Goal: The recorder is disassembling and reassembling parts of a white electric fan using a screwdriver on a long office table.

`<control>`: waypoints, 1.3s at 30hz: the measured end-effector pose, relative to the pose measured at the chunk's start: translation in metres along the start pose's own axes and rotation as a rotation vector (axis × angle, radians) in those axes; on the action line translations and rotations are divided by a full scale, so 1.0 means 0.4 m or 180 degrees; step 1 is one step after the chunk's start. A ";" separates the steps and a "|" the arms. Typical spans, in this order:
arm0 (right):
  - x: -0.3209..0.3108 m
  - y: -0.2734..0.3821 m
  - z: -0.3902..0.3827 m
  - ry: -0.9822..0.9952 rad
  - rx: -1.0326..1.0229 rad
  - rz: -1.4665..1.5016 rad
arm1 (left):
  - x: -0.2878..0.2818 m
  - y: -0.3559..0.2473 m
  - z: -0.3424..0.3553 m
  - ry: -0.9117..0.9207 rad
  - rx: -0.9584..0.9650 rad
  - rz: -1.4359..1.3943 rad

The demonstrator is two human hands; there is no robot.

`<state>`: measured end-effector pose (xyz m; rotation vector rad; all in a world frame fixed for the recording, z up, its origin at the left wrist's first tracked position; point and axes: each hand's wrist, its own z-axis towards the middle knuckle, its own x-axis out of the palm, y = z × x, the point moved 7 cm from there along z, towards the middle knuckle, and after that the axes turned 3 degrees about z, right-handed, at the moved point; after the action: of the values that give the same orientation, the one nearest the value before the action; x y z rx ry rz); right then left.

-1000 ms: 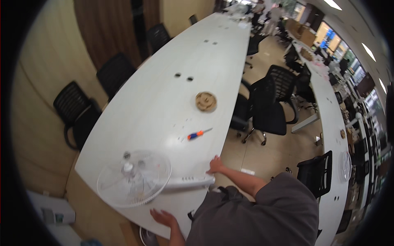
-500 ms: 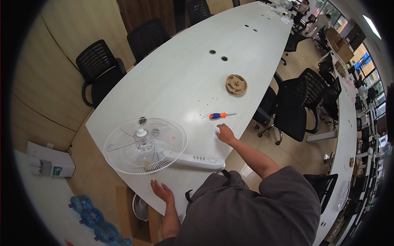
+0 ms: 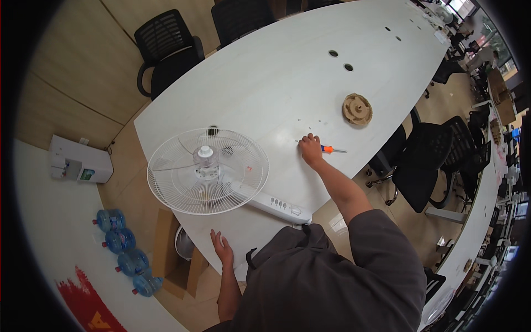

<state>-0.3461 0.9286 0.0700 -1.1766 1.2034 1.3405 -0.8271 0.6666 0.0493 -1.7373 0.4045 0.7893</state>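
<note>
My left hand (image 3: 223,248) rests at the table's near edge, fingers apart and holding nothing. Farther right, my right hand (image 3: 311,148) is low over the tabletop with its fingers curled down; what they pinch, if anything, is hidden. A screwdriver (image 3: 328,149) with a blue and orange handle lies partly covered by that hand. Tiny screw-like bits (image 3: 310,128) are scattered just beyond the fingers. The white fan (image 3: 206,172) lies on its back between my arms, its round wire guard around clear blades and its stand (image 3: 275,204) with buttons pointing toward me.
A brown moulded pulp piece (image 3: 357,109) sits on the white table (image 3: 265,83) beyond the screwdriver. An open cardboard box (image 3: 165,238) stands on the floor at left, beside blue water bottles (image 3: 120,240). Black chairs (image 3: 423,160) line the table's right side, others its far left.
My right hand has moved forward and left, from the near side of the screwdriver to over its handle by the tiny bits. The view has shifted; my left hand stays by the table edge.
</note>
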 end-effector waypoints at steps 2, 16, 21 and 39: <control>0.003 -0.003 0.022 -0.0035 -0.0139 0.0121 | -0.006 0.001 -0.016 -0.0033 -0.0010 -0.0006; -0.071 -0.013 -0.002 -0.0514 0.0091 0.1779 | 0.009 -0.008 -0.019 -0.0144 -0.0012 0.0020; -0.153 0.042 -0.092 -0.0069 0.1537 0.5719 | 0.006 0.012 -0.018 -0.0267 -0.0156 -0.0040; -0.683 0.509 -0.424 0.0779 -0.0623 0.6482 | -0.211 -0.877 -0.144 -0.0387 0.2489 -0.2097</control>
<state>-0.5151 0.7337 0.3497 0.2971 2.6361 2.6798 -0.6495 0.7116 0.3655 -0.9725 0.0204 0.1951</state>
